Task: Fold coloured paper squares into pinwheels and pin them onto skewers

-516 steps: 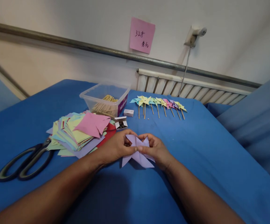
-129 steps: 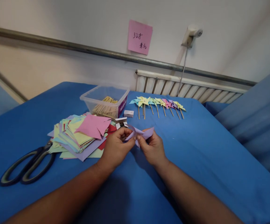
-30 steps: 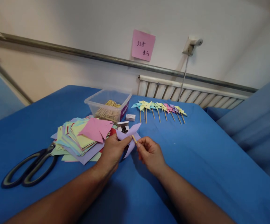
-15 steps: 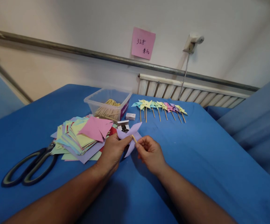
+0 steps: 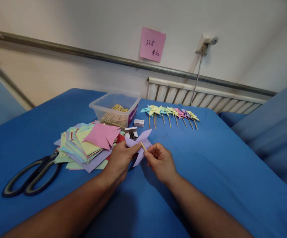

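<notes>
I see left hand (image 5: 119, 158) pinching the purple pinwheel head (image 5: 138, 158) over the blue cloth (image 5: 208, 175), right hand (image 5: 161, 162) holding a wooden stick (image 5: 143, 146) at its centre, fastening unclear; assembled pinwheels (image 5: 155, 110) lie at the back, paper stack (image 5: 83, 145) looks yet to be done.

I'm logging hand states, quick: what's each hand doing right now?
Left hand: closed, holding the purple pinwheel.
Right hand: closed, pinching a stick between thumb and fingers.
</notes>
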The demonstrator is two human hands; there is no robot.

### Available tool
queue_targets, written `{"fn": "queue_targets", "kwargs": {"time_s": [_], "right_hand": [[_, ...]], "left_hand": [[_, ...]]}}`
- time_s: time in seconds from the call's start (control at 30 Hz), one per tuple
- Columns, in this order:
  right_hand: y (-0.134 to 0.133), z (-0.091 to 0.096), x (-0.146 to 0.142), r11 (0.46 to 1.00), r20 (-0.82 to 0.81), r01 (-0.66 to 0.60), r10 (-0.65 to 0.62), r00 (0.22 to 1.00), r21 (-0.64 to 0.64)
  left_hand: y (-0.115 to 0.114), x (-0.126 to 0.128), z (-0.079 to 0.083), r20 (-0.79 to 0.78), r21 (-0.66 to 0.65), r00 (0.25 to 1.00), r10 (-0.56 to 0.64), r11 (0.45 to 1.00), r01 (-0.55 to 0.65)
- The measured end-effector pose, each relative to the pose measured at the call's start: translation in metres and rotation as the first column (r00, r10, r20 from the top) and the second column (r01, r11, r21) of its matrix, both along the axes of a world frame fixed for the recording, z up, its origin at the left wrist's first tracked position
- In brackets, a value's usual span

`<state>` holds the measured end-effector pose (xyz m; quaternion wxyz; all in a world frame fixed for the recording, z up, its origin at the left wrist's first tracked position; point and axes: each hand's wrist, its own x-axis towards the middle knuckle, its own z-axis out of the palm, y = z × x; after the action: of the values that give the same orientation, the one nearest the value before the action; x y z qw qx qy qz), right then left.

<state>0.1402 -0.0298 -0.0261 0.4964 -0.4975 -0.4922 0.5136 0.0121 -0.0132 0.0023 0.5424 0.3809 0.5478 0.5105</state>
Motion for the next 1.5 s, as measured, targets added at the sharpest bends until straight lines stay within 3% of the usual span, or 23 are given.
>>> {"fn": "queue_targets", "kwargs": {"time_s": [0.47, 0.63, 0.77, 0.9, 1.07, 1.5], "right_hand": [[0.001, -0.001, 0.0, 0.999, -0.023, 0.0, -0.001, 1.0, -0.034], [0.004, 0.006, 0.005, 0.998, -0.307, -0.029, 0.008, 0.952, -0.064], [0.01, 0.014, 0.015, 0.996, -0.472, 0.038, -0.072, 0.879, -0.08], [0.013, 0.019, 0.019, 0.985, -0.476, 0.117, -0.165, 0.864, -0.128], [0.011, 0.022, 0.016, 0.974, -0.467, 0.13, -0.205, 0.86, -0.188], [0.012, 0.015, 0.016, 0.981, -0.476, 0.168, -0.191, 0.858, -0.092]], "left_hand": [[0.005, -0.002, -0.002, -0.011, 0.016, 1.0, 0.006, 1.0, -0.006], [0.004, -0.002, 0.0, 0.006, 0.002, 1.0, 0.007, 1.0, -0.007], [0.004, -0.002, -0.001, 0.006, -0.014, 1.0, 0.012, 1.0, -0.012], [0.005, -0.003, -0.004, -0.005, -0.014, 1.0, 0.001, 1.0, -0.001], [0.005, -0.003, -0.007, -0.056, -0.028, 0.998, 0.001, 1.0, -0.003], [0.002, -0.001, -0.004, -0.019, -0.052, 1.0, 0.024, 0.998, -0.025]]}}
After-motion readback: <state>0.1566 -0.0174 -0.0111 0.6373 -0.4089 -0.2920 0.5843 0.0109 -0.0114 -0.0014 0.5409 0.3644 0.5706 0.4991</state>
